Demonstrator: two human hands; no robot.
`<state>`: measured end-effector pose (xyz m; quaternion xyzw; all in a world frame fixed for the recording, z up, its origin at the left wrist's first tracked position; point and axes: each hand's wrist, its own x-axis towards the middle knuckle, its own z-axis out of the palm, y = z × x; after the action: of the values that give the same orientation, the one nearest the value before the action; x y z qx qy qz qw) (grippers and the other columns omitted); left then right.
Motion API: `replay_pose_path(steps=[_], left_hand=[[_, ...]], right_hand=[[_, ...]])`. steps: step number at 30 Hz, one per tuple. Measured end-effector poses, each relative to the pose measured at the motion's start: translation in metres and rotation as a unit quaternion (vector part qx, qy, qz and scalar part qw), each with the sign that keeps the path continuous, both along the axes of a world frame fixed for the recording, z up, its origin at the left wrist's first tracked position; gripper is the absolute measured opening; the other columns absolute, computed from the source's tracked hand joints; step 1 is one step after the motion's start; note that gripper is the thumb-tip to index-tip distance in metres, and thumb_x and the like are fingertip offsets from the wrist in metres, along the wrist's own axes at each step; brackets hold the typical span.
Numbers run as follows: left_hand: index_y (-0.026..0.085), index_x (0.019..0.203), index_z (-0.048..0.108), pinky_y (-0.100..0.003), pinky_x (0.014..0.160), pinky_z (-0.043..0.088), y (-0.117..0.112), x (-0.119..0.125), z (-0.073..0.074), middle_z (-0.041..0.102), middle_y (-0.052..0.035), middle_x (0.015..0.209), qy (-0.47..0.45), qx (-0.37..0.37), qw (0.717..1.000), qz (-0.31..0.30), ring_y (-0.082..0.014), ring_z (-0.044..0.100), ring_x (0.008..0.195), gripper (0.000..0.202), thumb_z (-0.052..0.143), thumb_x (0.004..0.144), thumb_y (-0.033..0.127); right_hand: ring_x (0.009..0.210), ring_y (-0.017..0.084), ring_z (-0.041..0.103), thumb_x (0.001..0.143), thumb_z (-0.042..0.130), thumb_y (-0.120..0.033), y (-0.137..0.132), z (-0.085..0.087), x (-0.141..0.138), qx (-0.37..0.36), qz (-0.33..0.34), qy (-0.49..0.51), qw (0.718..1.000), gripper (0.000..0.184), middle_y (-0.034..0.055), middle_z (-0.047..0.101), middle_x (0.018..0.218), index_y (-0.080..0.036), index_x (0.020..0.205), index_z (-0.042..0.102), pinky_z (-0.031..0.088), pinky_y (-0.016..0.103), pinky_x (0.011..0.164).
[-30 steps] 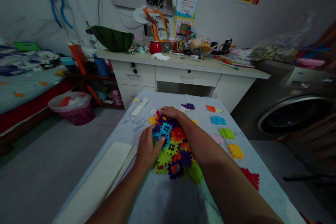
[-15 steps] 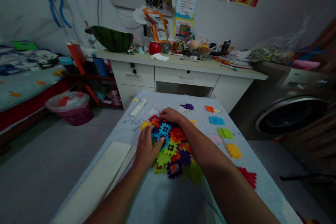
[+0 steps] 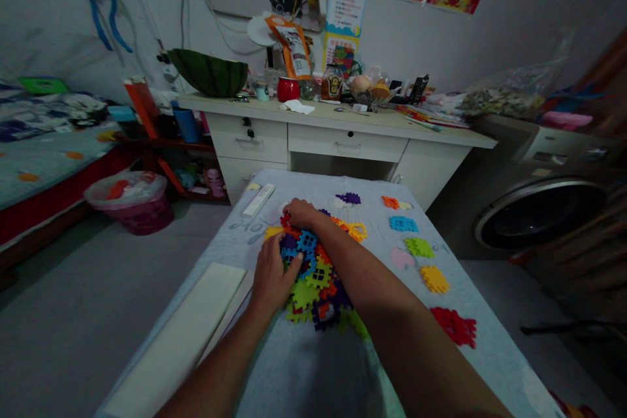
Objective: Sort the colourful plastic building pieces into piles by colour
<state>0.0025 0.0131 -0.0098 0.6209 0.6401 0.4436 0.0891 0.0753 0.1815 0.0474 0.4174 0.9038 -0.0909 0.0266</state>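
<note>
On the tabletop (image 3: 294, 372), a pile of toothed pieces (image 3: 306, 290) is stretched lengthwise from 11 to 5 o'clock. Its 9 o'clock edge is touched by the left hand (image 3: 270, 273), thumb and fingers spread. At 11 o'clock, the nearer right hand (image 3: 300, 214) is curled beside a red piece (image 3: 285, 221); whether it is pinched cannot be told.
</note>
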Motion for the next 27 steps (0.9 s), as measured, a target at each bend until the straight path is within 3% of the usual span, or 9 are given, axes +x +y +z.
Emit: replay_pose_path(steps=[7,10,13,19,24,27], left_hand=[[0.017,0.129,0.045,-0.052,0.105,0.039,0.002,-0.001,-0.001,0.053,-0.0144,0.126,0.023,0.001,1.0,-0.005,-0.0306,0.049,0.122,0.048,0.05,0.089,0.044],[0.019,0.125,0.05,-0.051,0.104,0.039,0.003,-0.002,-0.004,0.055,-0.0132,0.124,0.045,-0.006,0.999,-0.007,-0.0307,0.05,0.121,0.043,0.049,0.089,0.044],[0.019,0.121,0.054,-0.051,0.103,0.04,0.003,-0.002,-0.005,0.056,-0.0133,0.122,0.063,-0.014,0.998,-0.005,-0.0308,0.05,0.12,0.041,0.049,0.089,0.044],[0.018,0.118,0.057,-0.05,0.103,0.039,0.003,-0.003,-0.005,0.058,-0.0134,0.122,0.084,-0.016,0.996,-0.013,-0.0306,0.051,0.118,0.041,0.048,0.089,0.045],[0.017,0.116,0.058,-0.05,0.104,0.038,0.002,-0.003,-0.004,0.058,-0.0139,0.119,0.107,-0.012,0.994,-0.017,-0.031,0.05,0.117,0.041,0.047,0.089,0.046],[0.017,0.117,0.057,-0.049,0.103,0.039,0.001,-0.004,-0.005,0.058,-0.0137,0.118,0.111,-0.016,0.993,-0.024,-0.0304,0.05,0.116,0.043,0.046,0.089,0.048]], right_hand=[[0.098,0.02,0.061,0.081,0.06,-0.015,-0.004,0.011,0.023,0.0,-0.009,0.14,0.99,0.023,0.0066,0.069,0.1,-0.019,0.098,0.074,0.044,0.028,0.087],[0.098,0.018,0.059,0.083,0.058,-0.016,-0.011,0.016,0.042,0.037,-0.058,0.277,0.958,0.02,0.0063,0.068,0.096,-0.018,0.095,0.074,0.043,0.026,0.089],[0.087,0.016,0.06,0.083,0.058,-0.02,-0.019,0.021,0.067,0.027,-0.141,0.388,0.91,0.02,0.0046,0.068,0.092,-0.018,0.096,0.072,0.045,0.026,0.082],[0.073,0.014,0.058,0.074,0.062,-0.025,-0.05,0.03,0.142,0.003,-0.193,0.505,0.841,0.023,0.0013,0.066,0.08,-0.016,0.094,0.069,0.046,0.025,0.07],[0.059,0.012,0.052,0.071,0.064,-0.033,-0.094,0.037,0.22,-0.047,-0.235,0.497,0.834,0.021,-0.0004,0.063,0.071,-0.019,0.086,0.066,0.041,0.024,0.056],[0.061,0.014,0.055,0.069,0.065,-0.034,-0.123,0.035,0.265,-0.067,-0.247,0.48,0.839,0.019,0.0007,0.064,0.07,-0.02,0.081,0.066,0.043,0.025,0.058]])
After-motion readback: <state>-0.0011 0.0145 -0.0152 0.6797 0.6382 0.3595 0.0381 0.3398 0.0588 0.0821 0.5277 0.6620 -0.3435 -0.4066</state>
